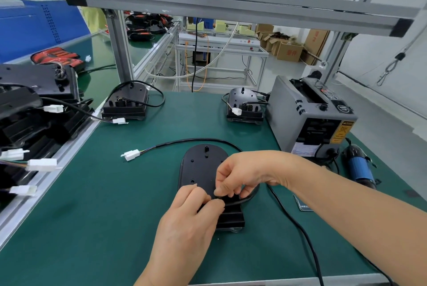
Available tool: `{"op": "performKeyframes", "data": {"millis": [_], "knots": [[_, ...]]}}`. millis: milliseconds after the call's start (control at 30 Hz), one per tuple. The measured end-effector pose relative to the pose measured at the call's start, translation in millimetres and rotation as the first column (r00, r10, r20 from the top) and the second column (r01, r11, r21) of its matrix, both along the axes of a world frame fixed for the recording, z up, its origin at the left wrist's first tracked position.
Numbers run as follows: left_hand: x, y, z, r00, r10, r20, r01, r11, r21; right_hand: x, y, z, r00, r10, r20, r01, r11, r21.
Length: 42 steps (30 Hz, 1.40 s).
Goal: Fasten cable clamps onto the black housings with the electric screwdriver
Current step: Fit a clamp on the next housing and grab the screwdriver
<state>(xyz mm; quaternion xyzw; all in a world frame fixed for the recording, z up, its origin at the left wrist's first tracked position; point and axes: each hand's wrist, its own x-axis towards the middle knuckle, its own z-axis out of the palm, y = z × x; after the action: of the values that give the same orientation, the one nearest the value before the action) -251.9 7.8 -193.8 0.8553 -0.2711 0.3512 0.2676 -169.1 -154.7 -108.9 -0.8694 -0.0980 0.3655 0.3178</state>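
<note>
A black oval housing (200,170) lies flat on the green mat (111,205) in front of me. Its black cable (196,140) loops round the far side and ends in a white connector (132,154). My left hand (187,223) rests on the housing's near end, with fingers curled at the cable's exit. My right hand (240,173) pinches the cable there, fingertips meeting those of the left. Whether a clamp sits under the fingers is hidden. The electric screwdriver (359,168), blue and black, lies on the mat at the right.
Two more housings (127,101) (245,106) stand at the mat's far edge. A grey tape dispenser (309,112) sits at the right. Stacked black housings with white connectors (34,124) crowd the left side. A black cord (298,228) runs toward the near edge.
</note>
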Motion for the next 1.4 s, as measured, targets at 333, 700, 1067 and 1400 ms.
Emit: {"op": "performKeyframes", "data": {"millis": [333,700,1067,1400], "knots": [[2,0,-2,0.999,-0.045,0.014,0.046,0.996,-0.081,-13,-6,-10,0.987,-0.14,0.082,0.127,0.981,0.146],[-4,0,4,0.998,-0.026,-0.057,0.023,0.998,-0.05,-35,-23,-6,0.877,-0.314,0.365,0.251,0.945,0.209],[-6,0,6,0.998,-0.031,-0.061,0.028,0.999,-0.041,-14,-232,-23,0.512,-0.448,0.733,0.857,0.326,-0.399],[-4,-1,4,0.996,-0.014,-0.087,0.011,0.999,-0.039,8,-245,-35,0.728,-0.519,0.448,0.665,0.374,-0.647]]}}
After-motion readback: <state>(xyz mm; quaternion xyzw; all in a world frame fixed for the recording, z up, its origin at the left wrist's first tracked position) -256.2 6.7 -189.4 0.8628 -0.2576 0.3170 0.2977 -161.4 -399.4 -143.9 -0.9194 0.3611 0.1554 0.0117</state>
